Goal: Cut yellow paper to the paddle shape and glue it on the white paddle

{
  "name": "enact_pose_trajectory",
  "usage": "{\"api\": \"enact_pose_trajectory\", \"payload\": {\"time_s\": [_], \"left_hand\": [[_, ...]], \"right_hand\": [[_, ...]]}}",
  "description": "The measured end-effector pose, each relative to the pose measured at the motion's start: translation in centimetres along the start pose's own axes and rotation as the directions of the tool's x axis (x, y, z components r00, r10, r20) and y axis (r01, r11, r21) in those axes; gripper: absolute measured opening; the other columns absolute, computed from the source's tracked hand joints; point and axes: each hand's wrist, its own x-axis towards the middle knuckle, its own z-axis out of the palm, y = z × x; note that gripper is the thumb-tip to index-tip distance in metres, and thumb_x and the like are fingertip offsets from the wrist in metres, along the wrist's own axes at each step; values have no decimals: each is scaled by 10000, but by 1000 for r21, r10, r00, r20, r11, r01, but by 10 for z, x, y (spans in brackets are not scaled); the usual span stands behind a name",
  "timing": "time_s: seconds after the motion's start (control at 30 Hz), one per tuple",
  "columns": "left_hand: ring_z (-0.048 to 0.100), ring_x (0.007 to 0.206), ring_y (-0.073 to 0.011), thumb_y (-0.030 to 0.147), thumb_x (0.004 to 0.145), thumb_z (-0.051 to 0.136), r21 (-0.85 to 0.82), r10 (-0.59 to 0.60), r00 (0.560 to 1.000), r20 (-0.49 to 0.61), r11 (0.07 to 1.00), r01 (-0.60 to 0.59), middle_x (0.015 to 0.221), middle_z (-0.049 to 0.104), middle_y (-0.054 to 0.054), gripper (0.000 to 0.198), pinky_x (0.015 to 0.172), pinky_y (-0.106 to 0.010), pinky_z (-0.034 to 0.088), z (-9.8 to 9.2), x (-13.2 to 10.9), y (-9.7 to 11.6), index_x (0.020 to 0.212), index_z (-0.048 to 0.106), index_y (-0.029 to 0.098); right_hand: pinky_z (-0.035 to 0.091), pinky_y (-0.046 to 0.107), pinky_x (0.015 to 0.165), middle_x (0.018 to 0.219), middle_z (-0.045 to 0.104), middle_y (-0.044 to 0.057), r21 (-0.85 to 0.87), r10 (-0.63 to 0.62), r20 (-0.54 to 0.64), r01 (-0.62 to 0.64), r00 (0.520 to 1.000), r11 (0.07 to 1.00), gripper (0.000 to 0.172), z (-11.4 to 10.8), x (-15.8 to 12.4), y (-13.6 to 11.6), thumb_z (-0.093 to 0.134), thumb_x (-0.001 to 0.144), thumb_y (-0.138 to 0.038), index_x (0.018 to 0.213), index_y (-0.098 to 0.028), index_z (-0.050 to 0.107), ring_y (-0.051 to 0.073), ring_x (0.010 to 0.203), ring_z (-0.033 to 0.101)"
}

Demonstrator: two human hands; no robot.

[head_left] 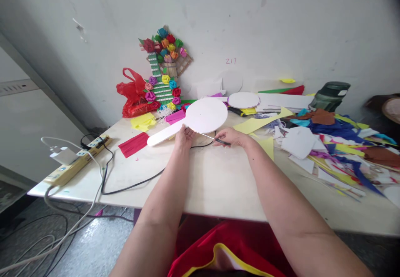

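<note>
A white paddle-shaped cutout (206, 115), a round disc with a long strip handle, is tilted above the table. My left hand (185, 137) is closed on it where the handle meets the disc. My right hand (229, 137) grips black-handled scissors (222, 142), seen nearly edge-on. Their thin metal blades point left along the disc's lower edge, close to my left fingers. How far the blades are apart cannot be made out. Behind the disc lies another white round cutout (243, 100) with a strip.
Paper and fabric scraps (340, 143) cover the right side, near a dark green bottle (331, 95). Left stand a power strip (78, 160) and a black cable (134, 187). Red crepe paper (134, 144), a red bag (133, 95) and a paper-flower decoration (162, 72) lie farther back.
</note>
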Motion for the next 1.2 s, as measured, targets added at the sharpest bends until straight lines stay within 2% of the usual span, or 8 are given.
{"api": "enact_pose_trajectory", "payload": {"time_s": [0.1,0.4,0.57,0.73,0.9,1.2], "left_hand": [[596,598,-119,287,821,540,9,5,999,39,1000,-5,564,557,1,146,684,-252,479,-2,2,-1,772,552,150],[600,566,-120,284,812,546,-13,-2,1000,26,1000,3,562,567,1,137,678,-255,485,-3,5,-1,799,547,148],[593,537,-122,247,828,514,-1,13,998,54,1000,-13,551,570,-3,117,664,-267,489,-5,8,-2,771,543,149],[603,556,-127,229,827,502,23,9,999,46,1000,-10,606,610,-33,115,659,-273,492,-5,9,-3,754,536,148],[595,541,-122,231,832,492,39,12,997,74,999,-15,547,574,-8,125,676,-272,492,-5,9,-3,751,535,146],[612,573,-139,211,827,494,44,8,1000,27,999,-9,595,603,-31,118,706,-307,494,-3,7,-2,742,540,144]], "right_hand": [[351,161,369,478,490,-39,-11,4,-1,-4,1000,1000,391,0,0,0,718,559,-458,783,-141,677,50,426,424],[344,160,371,461,482,-41,-30,32,5,-32,999,999,376,-1,-5,-6,711,583,-441,793,-132,671,37,399,397],[337,164,365,451,478,-46,1,28,12,-28,1000,1000,374,-1,-5,-5,715,578,-443,786,-134,676,37,388,393],[338,173,368,449,483,-44,16,35,4,-35,999,999,377,0,-5,-5,715,577,-451,776,-132,680,39,384,390],[345,173,381,458,488,-44,16,56,-1,-56,998,998,378,1,-4,-4,709,584,-451,788,-134,676,37,392,393],[332,177,368,449,492,-43,41,76,-4,-75,997,996,345,2,-6,-6,699,596,-428,763,-128,670,46,392,406]]}}
